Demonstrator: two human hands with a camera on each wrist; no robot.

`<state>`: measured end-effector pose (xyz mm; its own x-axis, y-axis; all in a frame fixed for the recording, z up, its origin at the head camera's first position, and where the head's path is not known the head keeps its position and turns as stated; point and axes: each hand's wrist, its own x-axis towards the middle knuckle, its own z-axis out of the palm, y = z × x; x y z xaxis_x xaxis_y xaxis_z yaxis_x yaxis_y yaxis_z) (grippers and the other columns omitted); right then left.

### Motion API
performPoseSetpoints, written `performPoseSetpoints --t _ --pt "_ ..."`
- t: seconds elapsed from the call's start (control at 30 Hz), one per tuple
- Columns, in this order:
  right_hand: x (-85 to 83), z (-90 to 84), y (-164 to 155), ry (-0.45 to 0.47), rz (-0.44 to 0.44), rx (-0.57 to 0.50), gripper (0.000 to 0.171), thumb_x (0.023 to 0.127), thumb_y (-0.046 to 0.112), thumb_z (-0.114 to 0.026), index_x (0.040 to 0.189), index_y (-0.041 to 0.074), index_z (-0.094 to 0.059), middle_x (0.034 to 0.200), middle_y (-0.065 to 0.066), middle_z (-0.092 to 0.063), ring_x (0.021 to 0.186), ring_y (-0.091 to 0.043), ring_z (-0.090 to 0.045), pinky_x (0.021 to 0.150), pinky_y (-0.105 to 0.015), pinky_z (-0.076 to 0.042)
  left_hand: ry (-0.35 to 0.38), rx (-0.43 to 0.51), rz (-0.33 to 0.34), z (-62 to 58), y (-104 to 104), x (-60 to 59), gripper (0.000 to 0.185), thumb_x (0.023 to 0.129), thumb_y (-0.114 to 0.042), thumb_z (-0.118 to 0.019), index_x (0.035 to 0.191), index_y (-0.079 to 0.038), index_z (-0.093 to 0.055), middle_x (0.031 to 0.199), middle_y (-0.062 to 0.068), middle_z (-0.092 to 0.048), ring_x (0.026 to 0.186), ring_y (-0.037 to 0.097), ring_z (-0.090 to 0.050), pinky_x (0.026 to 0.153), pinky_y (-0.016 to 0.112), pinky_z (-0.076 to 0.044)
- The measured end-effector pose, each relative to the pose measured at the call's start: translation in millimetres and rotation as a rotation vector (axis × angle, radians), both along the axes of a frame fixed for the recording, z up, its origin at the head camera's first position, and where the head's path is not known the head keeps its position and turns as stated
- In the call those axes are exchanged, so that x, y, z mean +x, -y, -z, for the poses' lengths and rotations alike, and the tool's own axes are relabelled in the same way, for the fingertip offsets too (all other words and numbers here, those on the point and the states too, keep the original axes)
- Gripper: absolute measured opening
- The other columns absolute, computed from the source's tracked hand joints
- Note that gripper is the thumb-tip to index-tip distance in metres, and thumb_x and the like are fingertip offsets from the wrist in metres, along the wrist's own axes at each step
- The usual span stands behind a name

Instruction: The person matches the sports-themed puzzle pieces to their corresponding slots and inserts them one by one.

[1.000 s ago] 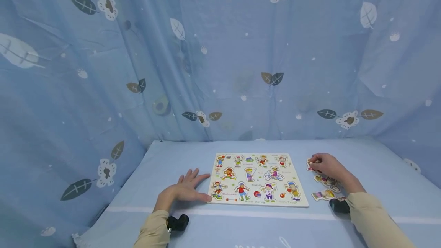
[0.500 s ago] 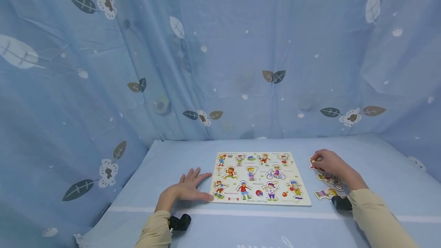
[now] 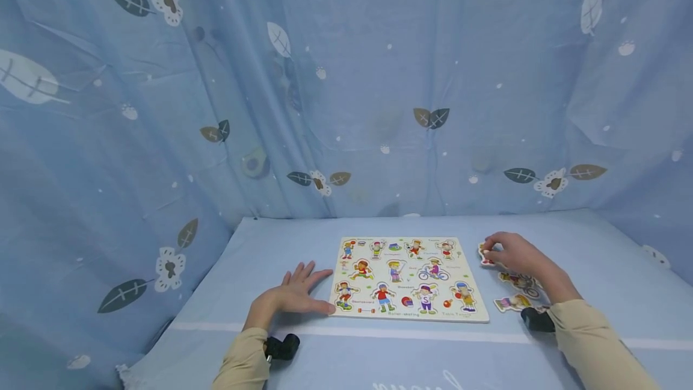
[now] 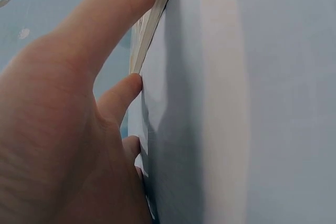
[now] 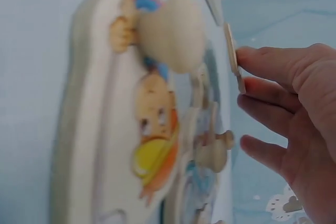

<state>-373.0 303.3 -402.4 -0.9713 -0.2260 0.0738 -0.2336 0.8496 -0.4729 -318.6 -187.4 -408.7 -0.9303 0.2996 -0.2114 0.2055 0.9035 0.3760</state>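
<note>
A wooden puzzle board with printed figures of children at sport lies on the table. My left hand rests at its left side with fingers spread, the thumb touching the near left corner. In the left wrist view the thumb lies against the board's pale edge. Right of the board, my right hand pinches a small puzzle piece. The right wrist view has this piece edge-on at the fingertips, its picture hidden.
Several loose pieces lie below my right hand, among them a bicycle piece and a figure piece. Close to the right wrist camera is a piece with a round wooden knob. A blue patterned curtain hangs behind the table.
My right hand has moved slightly left, towards the board, with the pinched piece. My left hand keeps its place at the board's corner. The head view has shifted a little.
</note>
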Motion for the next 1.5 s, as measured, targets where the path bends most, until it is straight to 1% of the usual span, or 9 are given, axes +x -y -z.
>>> performPoseSetpoints --t 0.07,0.23,0.43,0.67,0.87,1.03,1.23,1.37,1.5 --pt "1.3 -1.8 1 -0.01 -0.012 0.002 0.01 0.094 0.015 -0.066 0.096 0.006 -0.068 0.126 -0.03 -0.059 0.109 -0.042 -0.057 0.09 -0.057 -0.049 0.0 -0.003 -0.003 0.1 0 -0.4 0.095 0.075 -0.067 -0.07 0.154 -0.028 -0.036 0.165 0.018 -0.013 0.151 0.041 -0.004 0.12 0.062 -0.007" --pt "5.9 -6.9 5 -0.028 -0.05 -0.004 0.01 0.094 0.016 -0.066 0.096 0.007 -0.068 0.127 -0.03 -0.059 0.107 -0.039 -0.057 0.085 -0.052 -0.05 -0.002 -0.006 -0.002 -0.9 -1 0.6 0.096 0.074 -0.068 -0.07 0.154 -0.027 -0.036 0.164 0.018 -0.013 0.151 0.042 -0.004 0.12 0.062 -0.006" --pt "12.6 -13.9 16 -0.045 -0.093 0.0 0.014 0.092 0.016 -0.068 0.101 0.006 -0.07 0.121 -0.025 -0.064 0.116 -0.046 -0.055 0.095 -0.062 -0.046 -0.004 -0.001 -0.004 0.1 -1 0.5 0.095 0.074 -0.067 -0.07 0.154 -0.027 -0.036 0.164 0.018 -0.014 0.151 0.041 -0.005 0.12 0.062 -0.007" --pt "14.2 -18.8 28 -0.026 -0.126 0.028 0.011 0.092 0.016 -0.069 0.098 0.008 -0.073 0.122 -0.023 -0.064 0.118 -0.047 -0.054 0.097 -0.062 -0.045 -0.002 -0.012 -0.013 2.3 -2 0.0 0.096 0.074 -0.069 -0.07 0.154 -0.028 -0.036 0.164 0.017 -0.014 0.152 0.041 -0.005 0.12 0.061 -0.007" --pt "14.2 -20.9 35 -0.044 -0.15 0.045 0.016 0.091 0.018 -0.07 0.102 0.009 -0.076 0.125 -0.024 -0.063 0.122 -0.05 -0.052 0.099 -0.064 -0.043 -0.005 -0.009 -0.007 3.8 -1 -1.9 0.096 0.073 -0.069 -0.07 0.153 -0.028 -0.036 0.165 0.017 -0.014 0.152 0.04 -0.005 0.12 0.061 -0.007" --pt "10.0 -27.2 47 -0.066 -0.18 0.063 0.017 0.091 0.019 -0.071 0.103 0.009 -0.077 0.123 -0.021 -0.065 0.12 -0.047 -0.054 0.099 -0.062 -0.044 -0.003 -0.007 -0.006 3.1 1 -2.4 0.096 0.074 -0.07 -0.069 0.154 -0.029 -0.036 0.165 0.017 -0.014 0.152 0.04 -0.004 0.12 0.061 -0.006" --pt "1.4 -34.8 72 -0.103 -0.22 0.077 0.017 0.09 0.019 -0.07 0.102 0.009 -0.078 0.122 -0.019 -0.066 0.119 -0.044 -0.057 0.098 -0.06 -0.045 -0.003 -0.007 -0.006 1.5 4 -1.1 0.096 0.074 -0.07 -0.069 0.154 -0.029 -0.035 0.165 0.017 -0.013 0.152 0.04 -0.002 0.12 0.061 -0.005" --pt "-7.5 -41.2 94 -0.136 -0.235 0.061 0.02 0.093 0.019 -0.068 0.106 0.007 -0.077 0.128 -0.02 -0.063 0.123 -0.045 -0.054 0.1 -0.059 -0.045 -0.001 -0.008 -0.004 0.9 3 -1.2 0.097 0.074 -0.071 -0.068 0.154 -0.029 -0.035 0.165 0.017 -0.012 0.152 0.04 -0.003 0.12 0.061 -0.005" --pt "-16.5 -47.4 121 -0.152 -0.23 0.013 0.023 0.096 0.021 -0.064 0.111 0.007 -0.075 0.136 -0.02 -0.059 0.127 -0.044 -0.051 0.099 -0.057 -0.047 0.004 -0.005 -0.001 -0.2 2 -2.7 0.097 0.074 -0.071 -0.068 0.154 -0.029 -0.034 0.165 0.017 -0.012 0.152 0.04 -0.003 0.12 0.062 -0.004"
